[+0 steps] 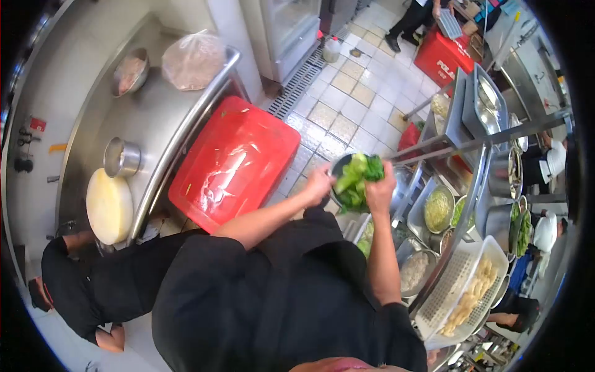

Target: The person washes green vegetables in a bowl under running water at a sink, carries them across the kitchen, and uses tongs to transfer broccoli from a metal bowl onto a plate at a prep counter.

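My left hand (319, 185) is closed on the rim of a round metal bowl (335, 170), held out in front of my body. Green leafy vegetables (353, 180), pale at some stems and dark at the leaves, fill the bowl. On its other side, my right hand (380, 189) has its fingers curled around some of the leaves. The bowl's underside and part of its rim are hidden by the greens and my hands.
A large red lidded bin (238, 158) stands at my left by a steel sink counter (155, 124) with a round yellowish block (109, 206). To my right, a shelf holds bowls of shredded vegetables (438, 209) and a white basket (434, 297). Co-workers stand around.
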Demonstrator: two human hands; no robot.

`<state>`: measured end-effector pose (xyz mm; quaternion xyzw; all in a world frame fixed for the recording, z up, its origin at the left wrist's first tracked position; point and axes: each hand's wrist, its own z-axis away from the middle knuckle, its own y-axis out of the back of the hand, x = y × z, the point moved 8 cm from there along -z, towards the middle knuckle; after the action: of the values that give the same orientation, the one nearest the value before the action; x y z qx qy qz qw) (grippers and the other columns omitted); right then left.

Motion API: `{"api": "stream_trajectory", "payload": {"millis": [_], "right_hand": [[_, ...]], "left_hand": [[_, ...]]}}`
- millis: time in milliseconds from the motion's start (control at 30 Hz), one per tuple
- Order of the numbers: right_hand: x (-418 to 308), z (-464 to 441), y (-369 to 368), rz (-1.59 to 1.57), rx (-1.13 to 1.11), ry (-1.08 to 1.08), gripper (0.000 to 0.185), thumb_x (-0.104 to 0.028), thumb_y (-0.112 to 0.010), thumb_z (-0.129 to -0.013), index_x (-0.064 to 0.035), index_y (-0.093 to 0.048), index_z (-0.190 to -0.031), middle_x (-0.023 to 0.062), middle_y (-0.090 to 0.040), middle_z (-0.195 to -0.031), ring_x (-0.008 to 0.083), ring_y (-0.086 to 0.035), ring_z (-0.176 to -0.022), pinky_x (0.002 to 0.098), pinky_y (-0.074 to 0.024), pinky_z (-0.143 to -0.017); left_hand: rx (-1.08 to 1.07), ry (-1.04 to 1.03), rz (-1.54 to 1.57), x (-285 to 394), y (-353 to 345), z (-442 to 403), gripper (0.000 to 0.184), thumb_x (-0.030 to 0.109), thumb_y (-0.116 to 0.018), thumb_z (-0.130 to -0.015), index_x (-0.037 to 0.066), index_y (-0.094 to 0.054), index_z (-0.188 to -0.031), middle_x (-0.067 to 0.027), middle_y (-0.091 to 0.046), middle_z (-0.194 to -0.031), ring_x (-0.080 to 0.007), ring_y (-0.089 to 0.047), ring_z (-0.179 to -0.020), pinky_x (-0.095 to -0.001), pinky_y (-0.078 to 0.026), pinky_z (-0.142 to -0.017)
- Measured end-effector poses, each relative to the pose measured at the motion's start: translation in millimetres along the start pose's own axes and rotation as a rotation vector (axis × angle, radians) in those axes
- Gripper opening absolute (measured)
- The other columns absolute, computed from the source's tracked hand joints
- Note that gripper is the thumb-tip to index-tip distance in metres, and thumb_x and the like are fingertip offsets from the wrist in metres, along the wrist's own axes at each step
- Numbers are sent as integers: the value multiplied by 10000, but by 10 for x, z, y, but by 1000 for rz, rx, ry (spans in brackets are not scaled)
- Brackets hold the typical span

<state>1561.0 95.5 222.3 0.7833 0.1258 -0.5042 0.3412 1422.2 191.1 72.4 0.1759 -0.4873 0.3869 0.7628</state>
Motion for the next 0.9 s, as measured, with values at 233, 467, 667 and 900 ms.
{"api": "stream_trajectory", "payload": {"millis": [233, 467, 667, 900], "right_hand": [[-163, -1358, -28, -71, -49, 309, 363, 27, -643, -677, -4, -554, -1027, 162, -579, -986, 308, -572, -913, 356, -452, -827], [451, -1977, -568, 265, -653, 447, 620, -96, -678, -606, -35, -542, -1208, 169, -495, -1304, 363, -392, -1295, 423, -288, -1111], [869, -3036, -705, -17, -488, 195, 574, -196, -643, -741, -66, -529, -1289, 185, -456, -1365, 343, -394, -1295, 422, -292, -1096], [1027, -3797, -1578, 312, -294, 324, 523, -386, -626, -848, -124, -556, -1296, 160, -500, -1338, 406, -352, -1312, 499, -287, -1063]], "left_hand": [[59, -176, 304, 887, -83, -845, 518, -102, -477, -709, 34, -597, -1194, -15, -640, -936, -106, -584, -752, -250, -496, -662], [185, -169, 295, 1241, -135, -1725, 472, -87, -481, -680, 40, -622, -1112, -12, -633, -876, -108, -566, -720, -240, -466, -608], [212, -232, 257, 1452, -137, -2653, 444, -91, -487, -676, 40, -637, -1073, -3, -589, -783, -82, -507, -588, -242, -409, -445], [211, -333, 160, 2286, 142, -3499, 588, -75, -513, -679, 13, -576, -1257, -72, -662, -989, -122, -603, -835, -241, -483, -736]]}}
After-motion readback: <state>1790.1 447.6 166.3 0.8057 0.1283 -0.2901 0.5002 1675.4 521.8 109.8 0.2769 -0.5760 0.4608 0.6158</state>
